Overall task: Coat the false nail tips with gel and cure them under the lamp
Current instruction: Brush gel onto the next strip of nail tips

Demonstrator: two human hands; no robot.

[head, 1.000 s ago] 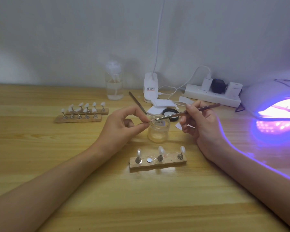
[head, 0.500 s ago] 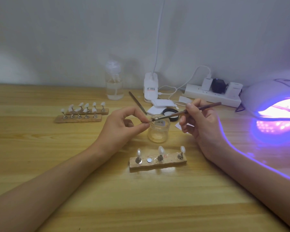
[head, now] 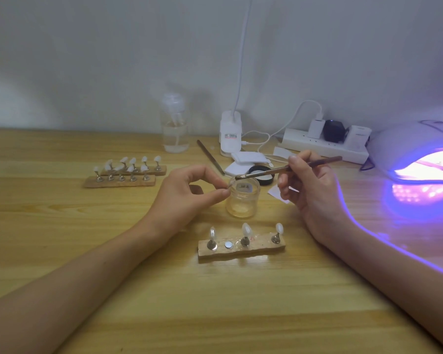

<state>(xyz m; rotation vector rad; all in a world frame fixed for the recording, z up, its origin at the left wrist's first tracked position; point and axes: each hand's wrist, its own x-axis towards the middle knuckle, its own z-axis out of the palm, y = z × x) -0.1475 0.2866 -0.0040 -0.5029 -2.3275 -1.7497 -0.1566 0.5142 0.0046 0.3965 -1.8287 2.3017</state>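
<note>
Work in progress, coating stage. Left hand [head: 189, 192]: thumb and forefinger pinched together on one small pale false nail tip [head: 230, 185], held just over the near-left rim of the short clear glass jar of yellowish gel [head: 243, 198]. Right hand [head: 310, 190]: fingers clamped pen-fashion on a slim brown-handled brush [head: 287, 169], its bristle end at the pinched tip and above the jar mouth. Near, centre: rough pale wooden block [head: 241, 252] carrying three translucent tips on metal pegs, plus one bare round silver magnet [head: 229, 244]; judged the vacant seat of the tip in hand. Far left: two similar long wooden strips [head: 120, 181] with roughly ten white tips on pegs, untouched by either hand. Far right: white domed curing lamp [head: 404, 146], lit violet; glare hides its interior, so whether anything cures inside cannot be told. Whether the three seated tips are already coated is likewise too fine to read, though one looks glossy. Judgement: one tip is mid-coat; returning it to the magnet, any uncoated tips, and the lamp cure of the near block appear to remain. Also present: clear pump bottle [head: 175, 129], white power strip [head: 322, 146], black jar lid [head: 261, 172], white pads [head: 246, 159].
</note>
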